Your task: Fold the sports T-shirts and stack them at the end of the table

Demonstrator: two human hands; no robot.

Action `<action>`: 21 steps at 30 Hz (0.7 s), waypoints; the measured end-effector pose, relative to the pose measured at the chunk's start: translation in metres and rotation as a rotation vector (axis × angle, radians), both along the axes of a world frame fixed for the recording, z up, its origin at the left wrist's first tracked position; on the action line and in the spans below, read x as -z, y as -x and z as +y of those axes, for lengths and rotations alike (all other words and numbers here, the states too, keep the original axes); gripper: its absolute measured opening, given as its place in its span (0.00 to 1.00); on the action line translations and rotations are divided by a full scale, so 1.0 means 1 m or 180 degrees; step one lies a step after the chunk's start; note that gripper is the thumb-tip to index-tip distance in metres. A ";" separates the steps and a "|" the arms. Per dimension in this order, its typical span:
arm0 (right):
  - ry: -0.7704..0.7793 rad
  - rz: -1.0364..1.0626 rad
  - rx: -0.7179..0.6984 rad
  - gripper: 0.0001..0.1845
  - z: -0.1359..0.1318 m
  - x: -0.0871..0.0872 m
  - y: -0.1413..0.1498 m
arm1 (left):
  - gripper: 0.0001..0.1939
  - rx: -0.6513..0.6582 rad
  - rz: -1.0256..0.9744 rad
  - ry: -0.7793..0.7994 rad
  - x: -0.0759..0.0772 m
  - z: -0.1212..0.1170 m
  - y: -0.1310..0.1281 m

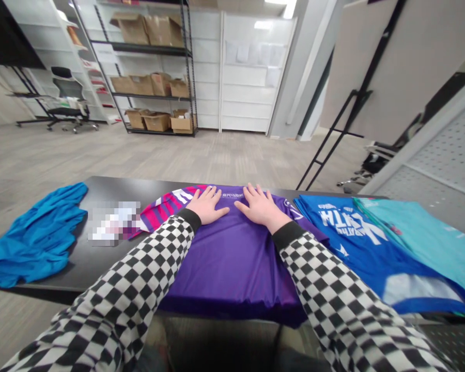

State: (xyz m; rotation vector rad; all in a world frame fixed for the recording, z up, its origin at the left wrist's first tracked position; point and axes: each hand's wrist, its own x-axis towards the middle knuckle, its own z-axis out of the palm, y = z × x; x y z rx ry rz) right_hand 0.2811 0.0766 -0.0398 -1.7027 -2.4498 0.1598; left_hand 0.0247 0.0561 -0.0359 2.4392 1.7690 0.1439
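Observation:
A purple T-shirt [232, 258] lies spread over the table, its lower edge hanging past the near side. White lettering runs across it near the far edge, and one sleeve on the left has pink and white stripes. My left hand [208, 205] rests flat on the upper left of the shirt with its fingers spread. On the upper right, my right hand [261, 206] also lies flat, fingers apart. Neither hand grips the cloth. Just right of the purple shirt is a blue shirt [356, 248] with white print.
A crumpled bright blue garment [42, 232] lies at the table's left, near a pixelated patch. A turquoise shirt [430, 232] overlaps the blue one at the right. Beyond the dark table [112, 188] stand a shelf rack [151, 49] with cardboard boxes and a board on a black stand [333, 134].

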 end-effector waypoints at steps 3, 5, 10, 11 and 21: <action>0.0270 -0.0045 0.0047 0.53 -0.005 0.004 0.002 | 0.52 0.0036 0.0087 0.0077 0.004 0.002 0.000; 0.0408 -0.0060 0.0083 0.54 -0.006 0.007 0.004 | 0.53 0.0033 0.0121 0.0071 0.008 0.005 0.001; 0.0446 0.0065 0.0010 0.51 -0.008 0.001 0.005 | 0.53 0.0046 0.0201 0.0015 0.015 0.011 0.005; 0.0395 0.0116 0.0009 0.49 -0.009 -0.005 -0.001 | 0.54 0.0056 0.0207 0.0013 0.015 0.011 0.006; -0.0341 0.0279 0.1923 0.15 -0.055 -0.087 -0.147 | 0.52 0.0078 0.0239 0.0008 0.012 0.007 0.006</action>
